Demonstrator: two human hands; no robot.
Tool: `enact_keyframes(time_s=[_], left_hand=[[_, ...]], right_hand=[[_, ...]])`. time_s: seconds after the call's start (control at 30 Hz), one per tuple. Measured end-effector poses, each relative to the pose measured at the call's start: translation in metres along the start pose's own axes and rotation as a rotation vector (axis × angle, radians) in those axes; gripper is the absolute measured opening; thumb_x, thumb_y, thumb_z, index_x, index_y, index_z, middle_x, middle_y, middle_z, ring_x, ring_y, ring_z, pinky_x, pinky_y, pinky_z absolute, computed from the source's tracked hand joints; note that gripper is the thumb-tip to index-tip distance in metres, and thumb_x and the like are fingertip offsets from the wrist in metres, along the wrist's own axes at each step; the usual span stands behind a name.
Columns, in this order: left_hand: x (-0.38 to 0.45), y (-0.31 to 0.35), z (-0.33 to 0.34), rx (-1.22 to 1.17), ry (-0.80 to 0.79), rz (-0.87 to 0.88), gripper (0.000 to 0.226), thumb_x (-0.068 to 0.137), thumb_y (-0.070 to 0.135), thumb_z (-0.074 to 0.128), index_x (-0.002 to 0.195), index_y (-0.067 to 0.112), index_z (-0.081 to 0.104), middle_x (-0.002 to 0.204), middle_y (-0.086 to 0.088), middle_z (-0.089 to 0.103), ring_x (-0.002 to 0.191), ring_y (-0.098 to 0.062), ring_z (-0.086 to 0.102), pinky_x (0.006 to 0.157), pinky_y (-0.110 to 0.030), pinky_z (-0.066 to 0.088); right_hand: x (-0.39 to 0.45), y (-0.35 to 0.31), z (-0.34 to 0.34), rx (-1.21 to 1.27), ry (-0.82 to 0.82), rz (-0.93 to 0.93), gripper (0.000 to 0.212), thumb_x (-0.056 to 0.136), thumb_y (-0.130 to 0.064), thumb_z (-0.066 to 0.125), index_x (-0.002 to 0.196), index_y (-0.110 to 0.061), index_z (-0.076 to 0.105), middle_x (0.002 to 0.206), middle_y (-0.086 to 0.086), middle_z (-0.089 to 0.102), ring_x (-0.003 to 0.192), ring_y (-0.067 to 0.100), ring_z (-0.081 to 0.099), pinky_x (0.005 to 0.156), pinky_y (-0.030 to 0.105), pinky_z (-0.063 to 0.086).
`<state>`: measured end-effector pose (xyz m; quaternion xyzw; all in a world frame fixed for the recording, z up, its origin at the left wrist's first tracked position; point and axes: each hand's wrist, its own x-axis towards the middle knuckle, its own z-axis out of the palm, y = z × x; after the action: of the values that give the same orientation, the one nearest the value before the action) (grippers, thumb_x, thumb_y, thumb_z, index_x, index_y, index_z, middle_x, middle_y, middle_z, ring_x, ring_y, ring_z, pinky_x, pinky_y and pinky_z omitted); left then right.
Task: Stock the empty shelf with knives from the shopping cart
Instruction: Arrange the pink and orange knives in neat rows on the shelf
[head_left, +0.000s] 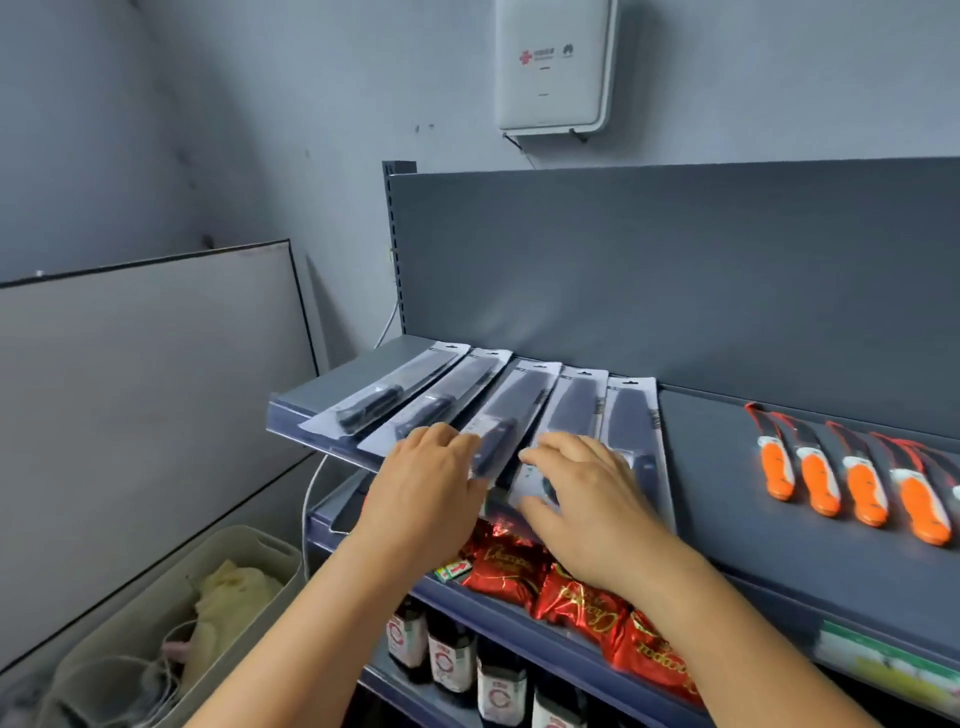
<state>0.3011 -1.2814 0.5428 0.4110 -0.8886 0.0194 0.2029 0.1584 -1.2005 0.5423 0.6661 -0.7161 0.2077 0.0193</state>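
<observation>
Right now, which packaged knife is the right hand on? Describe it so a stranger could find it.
On the top shelf, five packaged black-handled knives lie in a row at the left. The right hand rests on the fourth from the left, which lies between the angled third pack and the straighter last one.

Red foil snack bags (582, 603) on the lower shelf with gold cursive lettering, seemingly "Champion" but blurred, white wall box (553, 65) with a small red logo and tiny unreadable print, bottle labels (452, 667) too blurred to read
</observation>
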Motion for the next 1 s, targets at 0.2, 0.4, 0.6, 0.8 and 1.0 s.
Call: enact_keyframes(time_s=[0.2,0.4,0.6,0.8,1.0], left_hand=[[0.008,-0.073,0.008,0.006,0.014,-0.12,0.048,0.095,0.032,0.046,0.142,0.025,0.038,0.142,0.005,0.041,0.132,-0.017,0.034,0.108,-0.029,0.03],[0.039,-0.115,0.017,-0.046,0.028,-0.145,0.05,0.096,0.027,0.044,0.145,0.025,0.032,0.147,0.007,0.036,0.136,-0.016,0.029,0.108,-0.027,0.026],[0.074,-0.153,0.034,-0.028,-0.075,-0.135,0.046,0.097,0.031,0.039,0.143,0.029,0.035,0.128,0.009,0.048,0.122,-0.016,0.04,0.099,-0.033,0.037],[0.089,-0.166,0.035,-0.13,-0.067,-0.114,0.038,0.095,0.03,0.048,0.133,0.03,0.049,0.128,0.008,0.053,0.115,-0.016,0.051,0.092,-0.031,0.045],[0.099,-0.185,0.038,-0.087,-0.075,-0.156,0.041,0.094,0.026,0.045,0.134,0.029,0.049,0.123,0.0,0.056,0.115,-0.023,0.048,0.091,-0.038,0.046]], right_hand=[[0.047,-0.049,0.023,0.063,-0.114,0.002,0.07,0.096,-0.038,0.044,0.152,-0.027,0.004,0.153,-0.003,0.027,0.141,0.018,0.018,0.117,0.036,0.014],[0.107,-0.071,0.063,0.031,-0.134,-0.015,0.067,0.097,-0.045,0.037,0.152,-0.024,0.004,0.156,-0.003,0.019,0.144,0.021,0.013,0.118,0.04,0.013],[0.153,-0.078,0.084,-0.023,-0.288,0.109,0.06,0.099,-0.037,0.03,0.151,-0.015,0.009,0.156,0.005,0.017,0.144,0.034,0.007,0.116,0.047,0.013],[0.174,-0.086,0.088,-0.021,-0.325,0.047,0.048,0.099,-0.03,0.035,0.14,-0.006,0.026,0.145,0.01,0.029,0.138,0.03,0.02,0.118,0.046,0.01],[0.189,-0.089,0.105,0.1,-0.28,0.117,0.062,0.094,-0.041,0.047,0.14,-0.003,0.028,0.151,0.011,0.02,0.143,0.028,0.011,0.115,0.036,0.02]])
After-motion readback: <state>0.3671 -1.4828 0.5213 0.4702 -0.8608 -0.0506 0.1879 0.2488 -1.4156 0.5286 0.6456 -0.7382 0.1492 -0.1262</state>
